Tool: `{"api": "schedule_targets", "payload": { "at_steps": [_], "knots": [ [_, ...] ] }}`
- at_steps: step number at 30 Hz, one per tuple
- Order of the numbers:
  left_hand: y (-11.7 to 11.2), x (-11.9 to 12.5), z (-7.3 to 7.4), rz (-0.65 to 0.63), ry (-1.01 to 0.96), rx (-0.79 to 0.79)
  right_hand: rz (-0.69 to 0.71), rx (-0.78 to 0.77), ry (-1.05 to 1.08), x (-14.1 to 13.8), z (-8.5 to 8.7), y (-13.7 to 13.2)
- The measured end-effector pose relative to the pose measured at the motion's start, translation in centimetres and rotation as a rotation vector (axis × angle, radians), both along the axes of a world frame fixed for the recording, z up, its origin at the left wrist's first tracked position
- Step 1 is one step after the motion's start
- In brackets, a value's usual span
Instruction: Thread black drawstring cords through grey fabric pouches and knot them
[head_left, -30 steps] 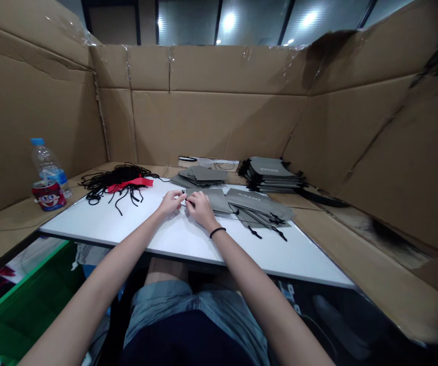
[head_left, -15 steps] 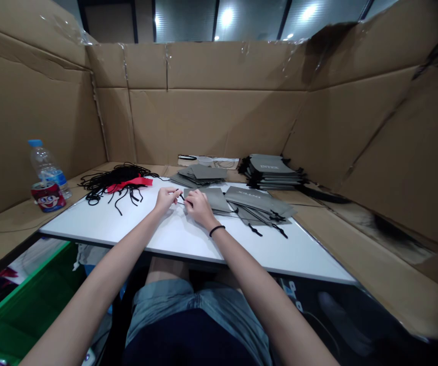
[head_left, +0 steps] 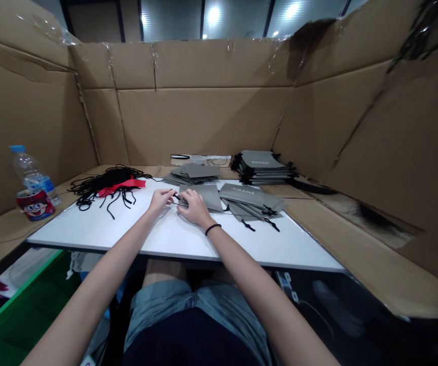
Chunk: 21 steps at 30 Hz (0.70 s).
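Observation:
My left hand [head_left: 161, 201] is closed, its thumb and fingertips pinching a short black cord [head_left: 176, 196]. Right beside it, my right hand [head_left: 194, 207] curls its fingers at the cord's other end, by the left edge of a flat grey drawstring pouch [head_left: 210, 196]. That pouch lies on the white tabletop, partly covered by the right hand. Just to its right, several grey pouches [head_left: 243, 195] with white lettering lie fanned out, black cord ends [head_left: 271, 223] sticking out at the front. What the right fingertips grip is partly hidden.
A tangle of black cords [head_left: 106, 181] with a red strip [head_left: 121, 186] lies at the left. Behind are a loose grey pile [head_left: 194, 172] and a taller pouch stack [head_left: 261, 161]. A water bottle [head_left: 31, 165] and red can [head_left: 34, 205] stand far left. Cardboard walls [head_left: 203, 112] enclose the table.
The view has swung slightly right, so everything sits further left in the picture. My right fingers have stretched forward a little over the pouch's edge; my left hand keeps its pinch.

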<state>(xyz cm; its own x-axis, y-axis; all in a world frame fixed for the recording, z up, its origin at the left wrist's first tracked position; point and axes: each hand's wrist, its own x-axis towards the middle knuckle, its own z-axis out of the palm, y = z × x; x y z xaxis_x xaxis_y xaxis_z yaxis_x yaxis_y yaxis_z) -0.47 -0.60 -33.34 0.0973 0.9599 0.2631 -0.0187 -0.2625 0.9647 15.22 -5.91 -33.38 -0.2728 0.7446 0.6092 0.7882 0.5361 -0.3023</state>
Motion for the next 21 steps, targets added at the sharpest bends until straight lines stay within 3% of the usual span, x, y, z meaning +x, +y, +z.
{"api": "schedule_targets", "payload": {
  "at_steps": [9,18,21],
  "knots": [
    [-0.5,-0.4,1.2,0.070,-0.266,-0.169,-0.251,-0.131,0.099,1.8,-0.1,1.1],
    [-0.9,-0.2,0.8,-0.106,-0.141,-0.077,-0.262,-0.075,0.092,1.9,-0.1,1.3],
    [-0.9,-0.1,0.8,-0.112,-0.118,-0.052,-0.264,-0.071,0.073,2.0,-0.1,1.2]
  ]
}}
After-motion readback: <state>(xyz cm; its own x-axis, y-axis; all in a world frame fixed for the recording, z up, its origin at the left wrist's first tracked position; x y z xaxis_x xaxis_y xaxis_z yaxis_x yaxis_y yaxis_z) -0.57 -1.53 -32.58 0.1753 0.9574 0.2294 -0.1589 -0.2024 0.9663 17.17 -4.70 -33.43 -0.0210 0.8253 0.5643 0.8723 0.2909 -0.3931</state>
